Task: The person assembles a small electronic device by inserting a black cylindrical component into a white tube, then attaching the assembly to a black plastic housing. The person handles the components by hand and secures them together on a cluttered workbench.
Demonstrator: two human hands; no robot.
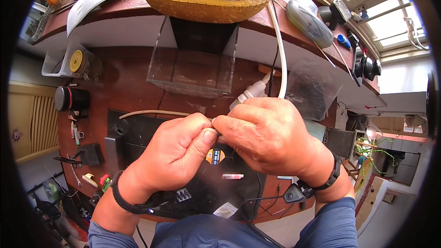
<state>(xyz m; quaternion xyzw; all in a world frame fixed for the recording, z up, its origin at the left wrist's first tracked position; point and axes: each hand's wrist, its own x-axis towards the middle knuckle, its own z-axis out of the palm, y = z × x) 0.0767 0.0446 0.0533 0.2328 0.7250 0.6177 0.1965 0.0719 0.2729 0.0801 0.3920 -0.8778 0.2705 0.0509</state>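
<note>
Both hands' grip pinches beige cord [151,113].

A reddish-brown wooden table [138,82] carries a black mat [138,133] at its near middle; a clear plastic box [193,71] stands behind the mat; a black cylindrical can [72,98] lies at the left edge; a yellow tape roll [77,61] sits in a clear tray [53,64]; a clear plastic bag [312,87] lies to the right; small tools [76,133] are scattered along the left.
</note>
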